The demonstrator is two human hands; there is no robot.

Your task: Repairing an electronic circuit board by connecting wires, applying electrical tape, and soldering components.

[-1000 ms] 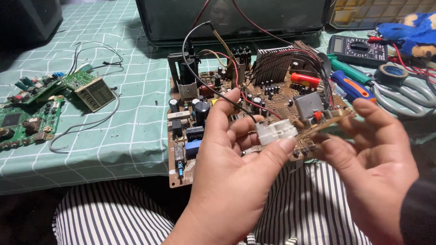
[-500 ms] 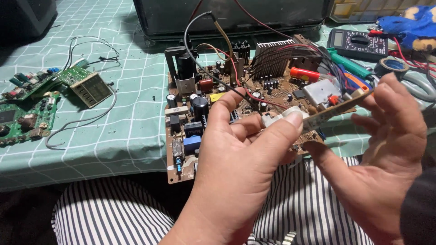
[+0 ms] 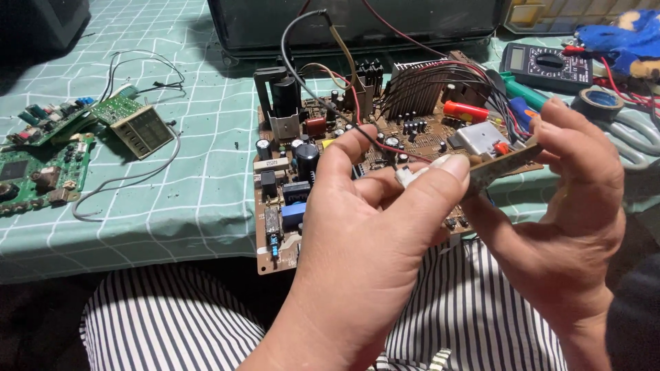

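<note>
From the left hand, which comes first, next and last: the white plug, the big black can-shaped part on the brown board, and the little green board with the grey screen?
Nearest the left hand first, in the head view:
1. White plug, pinched in its fingertips.
2. Big black can-shaped part, just left of the hand on the brown board.
3. Green board with grey screen, far left on the checked cloth.

Brown matt circuit board (image 3: 412, 137) beyond left hand (image 3: 371, 240), shiny metal box (image 3: 481, 137) on it; white plastic connector (image 3: 407, 176) at fingertips; checked cloth tablecloth (image 3: 185, 185) leftward.
</note>
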